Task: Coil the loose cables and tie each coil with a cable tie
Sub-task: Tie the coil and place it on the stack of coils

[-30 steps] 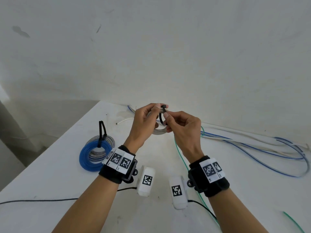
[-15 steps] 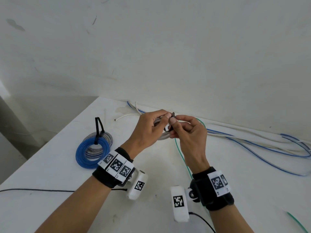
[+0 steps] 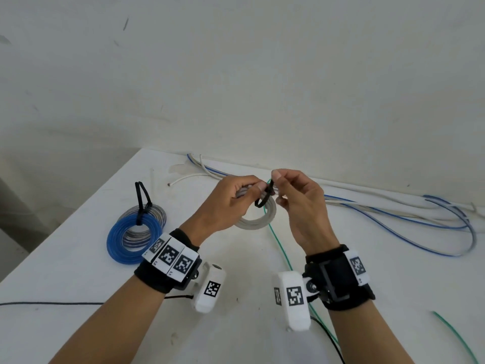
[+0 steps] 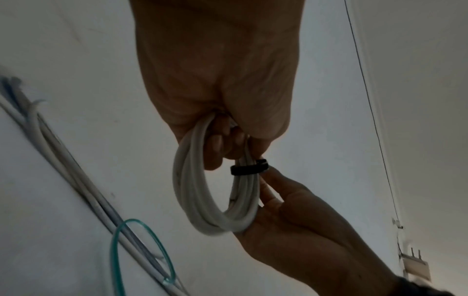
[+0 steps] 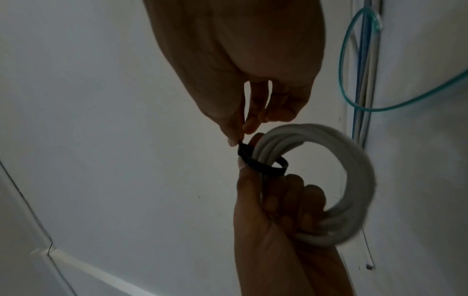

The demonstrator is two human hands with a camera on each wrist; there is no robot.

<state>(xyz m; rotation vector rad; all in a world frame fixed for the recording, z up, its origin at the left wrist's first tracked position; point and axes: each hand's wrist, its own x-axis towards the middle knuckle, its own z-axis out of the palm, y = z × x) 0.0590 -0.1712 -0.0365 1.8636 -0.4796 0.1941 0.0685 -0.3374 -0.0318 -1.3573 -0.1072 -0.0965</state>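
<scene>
Two hands meet above the white table [image 3: 78,271], held up off its surface. Left hand [image 3: 225,203] has its fingers curled thru the white cable coil [image 3: 258,220], gripping the bundle; thumb presses next to the black cable tie [image 3: 263,199]. Tie loops round the coil strands at approx. 12 o'clock of the coil in the head view, not yet snug — right-wrist view shows slack in the loop. Right hand [image 3: 301,206] pinches the tie's free end betw. thumb and forefinger; other fingers loosely curled.

At 9 o'clock from the hands: blue coil [image 3: 128,240] on a grey-striped coil [image 3: 154,216], flat on the table, bound by one black tie w/ tail upright.

Loose blue and white cables [image 3: 393,214] run along the wall edge, 1–3 o'clock. Green wire [image 3: 279,245] passes under the hands toward 6 o'clock. Thin black lead [image 3: 52,303] crosses the table at 8 o'clock.
</scene>
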